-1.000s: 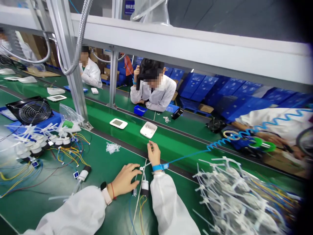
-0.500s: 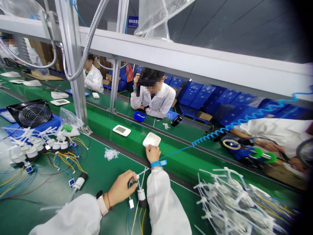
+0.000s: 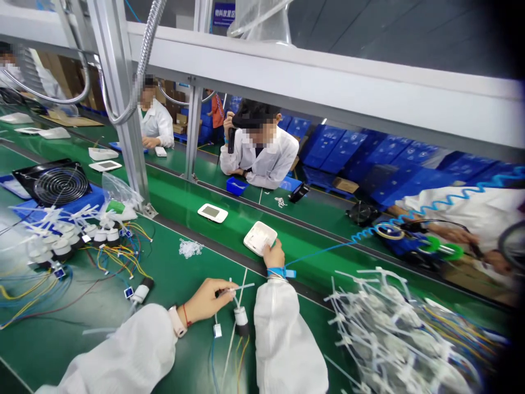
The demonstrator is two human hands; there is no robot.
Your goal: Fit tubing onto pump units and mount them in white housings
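My left hand [image 3: 213,298] is closed in a pinch on thin translucent tubing [image 3: 234,291] at the front of the bench. This tubing leads to a small white-and-black cylindrical motor pump [image 3: 241,318], with yellow and orange-red wires trailing below. A small white connector [image 3: 217,330] on a blue wire hangs under the same hand. Farther forward, my right hand [image 3: 274,255] grips the near right corner of a white plastic shell [image 3: 258,236], its hollow side up, at the green belt. Its thumb and the fingers under the shell are partly hidden.
Small clear rings [image 3: 190,248] lie left of centre. A white housing with a display [image 3: 212,213] sits on the belt [image 3: 320,249]. Pumps with wires [image 3: 61,241] are heaped at left, bagged tubed parts [image 3: 394,334] at right. A metal post [image 3: 118,104] stands left; co-workers sit opposite.
My right hand has shifted from the shell's near edge to its right corner, and the shell sits slightly nearer me. My left hand keeps its pinch on the tubing. The view has tilted slightly.
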